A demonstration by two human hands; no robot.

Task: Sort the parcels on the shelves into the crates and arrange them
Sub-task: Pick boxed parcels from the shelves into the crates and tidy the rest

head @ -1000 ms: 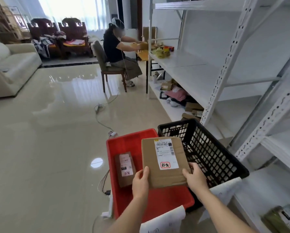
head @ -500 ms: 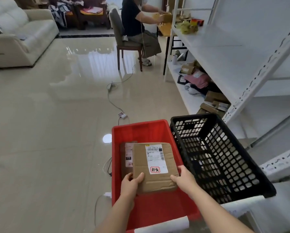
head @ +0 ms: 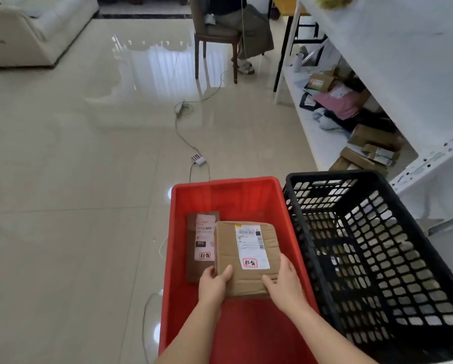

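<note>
matt creased cardboard parcel (head: 246, 258), glossy red plastic crate (head: 225, 195), perforated black plastic crate (head: 377, 232), polished tile floor (head: 75, 166)

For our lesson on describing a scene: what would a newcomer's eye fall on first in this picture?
Probably the bright red crate at bottom centre, where the left hand and right hand hold a tan cardboard parcel beside a darker brown parcel lying inside. Next, the black perforated crate right of it, in front of the white shelves.

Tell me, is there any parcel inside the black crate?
No, the black crate holds nothing; both parcels are in the red crate.
</note>
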